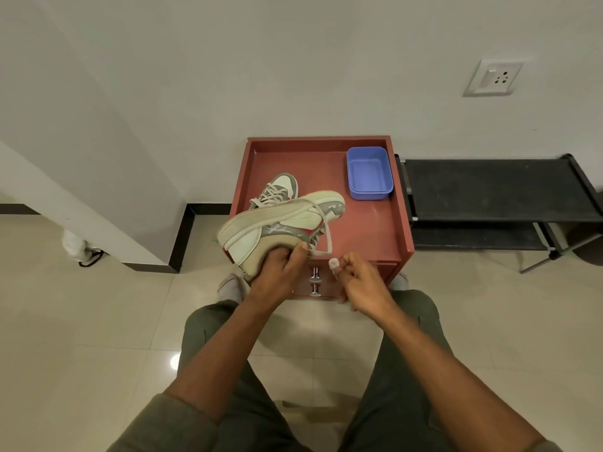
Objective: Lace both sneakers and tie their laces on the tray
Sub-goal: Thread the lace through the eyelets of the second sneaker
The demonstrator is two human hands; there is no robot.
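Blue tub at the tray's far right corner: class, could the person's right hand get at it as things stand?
Probably yes. The tray lies bare between the right hand and the blue tub; only the lace in its grip would need dropping.

Rear sneaker [277, 190] at tray's [375, 223] left edge — heel hidden behind held sneaker [277, 223]. Lace [328, 236] end in right hand [362, 282] — blurred, seemingly pinched. Black rack [499, 197] cut by right edge.

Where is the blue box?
In the head view, the blue box sits in the far right corner of the red tray, to the right of the two sneakers and apart from them.
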